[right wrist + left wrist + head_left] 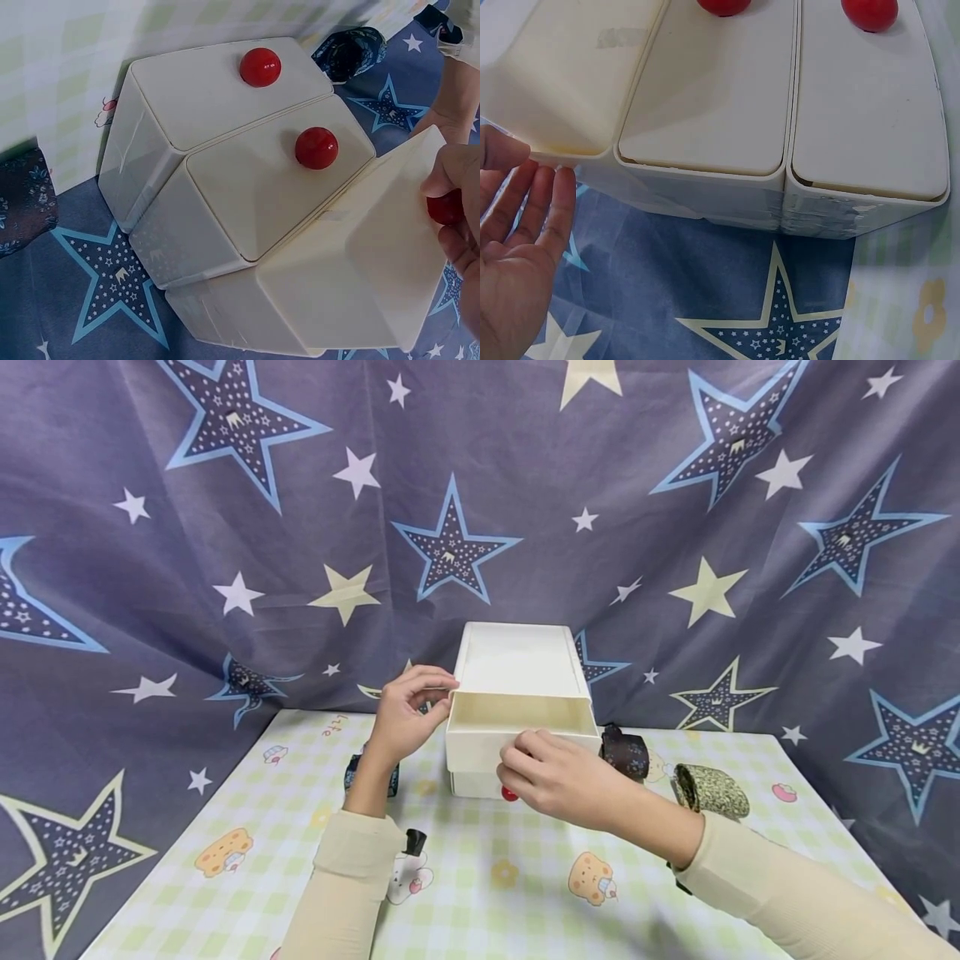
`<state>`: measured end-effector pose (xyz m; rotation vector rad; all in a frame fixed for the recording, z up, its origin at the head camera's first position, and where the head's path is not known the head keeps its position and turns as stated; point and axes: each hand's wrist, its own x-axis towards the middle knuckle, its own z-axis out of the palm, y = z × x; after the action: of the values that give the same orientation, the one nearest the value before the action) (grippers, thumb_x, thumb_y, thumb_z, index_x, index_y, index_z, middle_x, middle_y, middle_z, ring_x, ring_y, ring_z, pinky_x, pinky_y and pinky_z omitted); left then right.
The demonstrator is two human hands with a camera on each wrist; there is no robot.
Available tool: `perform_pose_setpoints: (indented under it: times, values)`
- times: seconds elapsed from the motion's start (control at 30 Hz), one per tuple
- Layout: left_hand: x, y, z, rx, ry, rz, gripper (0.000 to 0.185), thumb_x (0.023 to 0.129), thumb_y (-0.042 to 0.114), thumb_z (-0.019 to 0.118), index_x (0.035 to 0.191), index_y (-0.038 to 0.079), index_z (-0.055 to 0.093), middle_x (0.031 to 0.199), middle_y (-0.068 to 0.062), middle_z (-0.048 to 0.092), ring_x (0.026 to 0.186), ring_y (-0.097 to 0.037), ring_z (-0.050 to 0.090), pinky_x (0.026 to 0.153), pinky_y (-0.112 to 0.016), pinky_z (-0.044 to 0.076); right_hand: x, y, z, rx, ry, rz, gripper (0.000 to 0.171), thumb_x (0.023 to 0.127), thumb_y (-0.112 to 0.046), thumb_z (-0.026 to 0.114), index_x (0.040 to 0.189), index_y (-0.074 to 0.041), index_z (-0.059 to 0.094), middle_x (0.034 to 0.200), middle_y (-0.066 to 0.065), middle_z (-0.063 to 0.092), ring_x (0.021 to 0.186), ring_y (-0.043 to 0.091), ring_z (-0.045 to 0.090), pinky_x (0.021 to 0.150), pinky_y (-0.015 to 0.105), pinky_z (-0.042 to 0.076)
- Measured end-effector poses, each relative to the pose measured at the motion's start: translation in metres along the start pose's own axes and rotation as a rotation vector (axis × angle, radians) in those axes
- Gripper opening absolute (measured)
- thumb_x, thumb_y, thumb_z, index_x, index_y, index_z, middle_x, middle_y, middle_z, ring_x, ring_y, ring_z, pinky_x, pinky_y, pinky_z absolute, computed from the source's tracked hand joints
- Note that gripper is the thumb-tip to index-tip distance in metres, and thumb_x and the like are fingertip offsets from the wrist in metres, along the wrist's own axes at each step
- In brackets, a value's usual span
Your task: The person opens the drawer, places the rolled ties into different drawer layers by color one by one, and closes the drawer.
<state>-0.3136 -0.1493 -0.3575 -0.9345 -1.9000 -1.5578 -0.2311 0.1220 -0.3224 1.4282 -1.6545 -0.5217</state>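
Now right hand [558, 777] pinches the top drawer's red knob [447, 208]; left hand [405, 714], grip relaxed, touches the cabinet [517, 664].

white drawer box [517, 660] sitting on checked tablecloth [487, 868], top drawer [521, 727] standing open; right hand [558, 777] gripping its front, left hand [405, 714] touching left corner.

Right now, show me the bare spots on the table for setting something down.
Bare cloth lies along the table's near edge between the forearms, and at the far left corner. It is crowded beside the drawer box: both hands, the dark roll, the green roll.
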Motion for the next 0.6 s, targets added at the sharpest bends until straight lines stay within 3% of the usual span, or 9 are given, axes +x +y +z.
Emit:
perform_pose_setpoints:
  times: [0.23,0.6]
  values:
    - [0.0002,0.0003,-0.0003,-0.006,0.003,0.01,0.022,0.089,-0.014,0.067,0.108,-0.005,0.075,0.115,-0.017,0.065,0.102,-0.025,0.066,0.088,-0.03,0.061,-0.0012,-0.0027,-0.0027,0.012,-0.052,0.005,0.039,0.109,0.005,0.028,0.112,-0.003,0.067,0.108,0.009,0.057,0.091,0.024,0.049,0.082,0.03,0.052]
    - [-0.0003,0.0008,-0.0011,-0.003,-0.001,0.022,0.023,0.089,-0.013,0.066,0.107,-0.003,0.075,0.114,-0.014,0.066,0.1,-0.026,0.066,0.087,-0.03,0.062,0.0,-0.0053,-0.0047,0.021,-0.007,0.005,0.036,0.11,-0.001,0.031,0.106,-0.006,0.067,0.106,0.008,0.057,0.089,0.023,0.05,0.078,0.029,0.052]
